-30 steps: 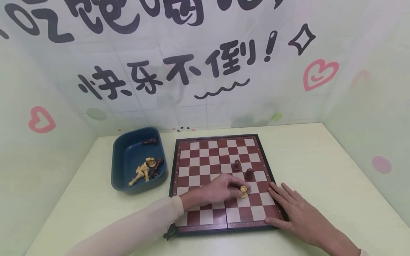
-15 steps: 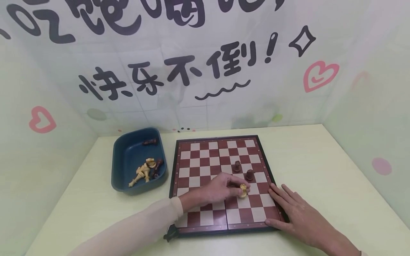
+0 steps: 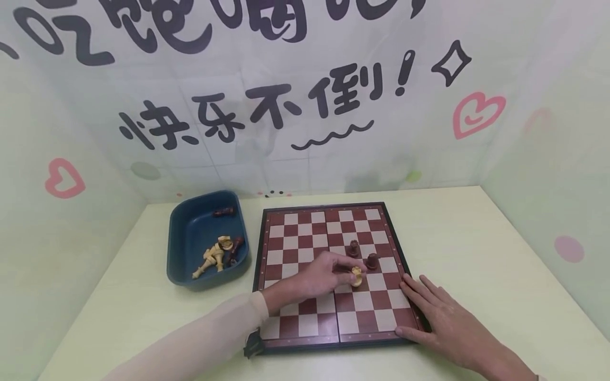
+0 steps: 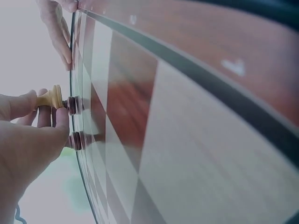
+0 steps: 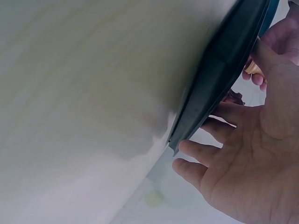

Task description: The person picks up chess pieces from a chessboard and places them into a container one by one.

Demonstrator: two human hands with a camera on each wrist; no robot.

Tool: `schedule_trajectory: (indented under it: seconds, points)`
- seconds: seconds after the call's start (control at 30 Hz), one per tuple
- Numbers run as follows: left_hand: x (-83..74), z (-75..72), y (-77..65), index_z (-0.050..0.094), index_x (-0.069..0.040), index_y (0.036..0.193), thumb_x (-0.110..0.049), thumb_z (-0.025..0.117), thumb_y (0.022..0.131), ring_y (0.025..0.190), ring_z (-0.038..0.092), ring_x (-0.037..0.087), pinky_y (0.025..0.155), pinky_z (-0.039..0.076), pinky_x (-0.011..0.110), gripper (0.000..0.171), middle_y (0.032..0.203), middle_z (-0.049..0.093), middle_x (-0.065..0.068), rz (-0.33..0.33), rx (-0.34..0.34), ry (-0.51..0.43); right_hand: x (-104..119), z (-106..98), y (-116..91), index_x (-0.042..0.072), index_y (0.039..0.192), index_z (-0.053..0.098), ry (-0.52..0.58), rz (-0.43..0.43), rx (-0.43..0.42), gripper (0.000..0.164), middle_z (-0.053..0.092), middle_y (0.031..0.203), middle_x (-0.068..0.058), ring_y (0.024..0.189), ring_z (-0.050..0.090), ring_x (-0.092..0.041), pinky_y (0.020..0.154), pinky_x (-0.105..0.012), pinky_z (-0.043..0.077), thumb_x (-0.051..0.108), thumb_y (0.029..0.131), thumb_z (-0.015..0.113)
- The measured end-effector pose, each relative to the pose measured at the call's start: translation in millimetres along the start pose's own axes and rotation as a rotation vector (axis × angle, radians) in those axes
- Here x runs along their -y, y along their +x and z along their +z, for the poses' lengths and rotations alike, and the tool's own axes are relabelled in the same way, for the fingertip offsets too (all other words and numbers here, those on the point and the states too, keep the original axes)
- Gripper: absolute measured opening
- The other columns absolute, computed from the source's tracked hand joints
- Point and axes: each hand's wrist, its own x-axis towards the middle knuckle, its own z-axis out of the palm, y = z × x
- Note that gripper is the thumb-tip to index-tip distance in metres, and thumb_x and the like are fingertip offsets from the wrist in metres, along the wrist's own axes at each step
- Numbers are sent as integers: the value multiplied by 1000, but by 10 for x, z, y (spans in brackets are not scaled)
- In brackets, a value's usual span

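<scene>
My left hand point(image 3: 320, 275) pinches a cream chess piece point(image 3: 357, 276) with a notched top between thumb and fingers, over the right half of the chessboard point(image 3: 299, 323). In the left wrist view the round base of this cream piece point(image 4: 57, 96) faces the board, with a gap between them. Two dark red chess pieces stand just beyond it, one farther back point(image 3: 353, 248) and one to its right point(image 3: 372, 261). My right hand point(image 3: 448, 323) rests on the board's right edge, fingers straight and the thumb at the front right corner.
Left of the board stands a blue bin point(image 3: 176, 248) with several cream and dark red chess pieces lying in it. A small dark object point(image 3: 253, 344) sits at the board's front left corner. A printed wall point(image 3: 267, 174) closes off the table's back.
My left hand has shifted slightly left and toward the back with the cream chess piece still pinched. My right hand stays on the board's edge.
</scene>
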Motion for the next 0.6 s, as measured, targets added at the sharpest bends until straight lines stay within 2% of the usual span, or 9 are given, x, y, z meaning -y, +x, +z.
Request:
schedule_trajectory:
  seconds: [0.07,0.2,0.23,0.43,0.6]
  points:
    - [3,-14,-4,75,-9,120,-6,70,96,89,59,5,74,49,21,25,119,71,-1,-4,-17,7,-2,-1,3,8,150,51,-1,1,2,86,39,160,-2,145,33,-39,107,-59,39,68,90,63]
    - [31,-37,-7,75,-12,121,-8,69,97,99,61,9,83,52,26,25,120,70,-3,-27,-72,1,-8,9,4,9,151,50,2,6,1,87,38,160,-2,145,33,-39,106,-59,40,69,89,63]
    - [40,-43,-7,75,-12,121,-8,69,97,107,61,10,90,51,27,25,122,69,-3,-29,-85,2,-9,12,4,9,151,50,4,7,1,87,38,160,-2,145,33,-39,106,-59,41,69,89,63]
    - [59,-108,-42,75,-9,120,-7,69,97,108,63,16,88,54,27,25,129,67,3,-18,-130,-9,-12,27,4,8,150,50,-4,-4,-4,87,39,160,-1,145,33,-38,108,-58,39,69,89,64]
    - [74,-164,-66,71,0,124,0,66,97,108,68,19,89,55,27,27,123,70,8,5,-144,-89,-19,26,1,9,150,51,-17,-7,-6,87,38,160,0,145,33,-37,109,-58,37,69,88,64]
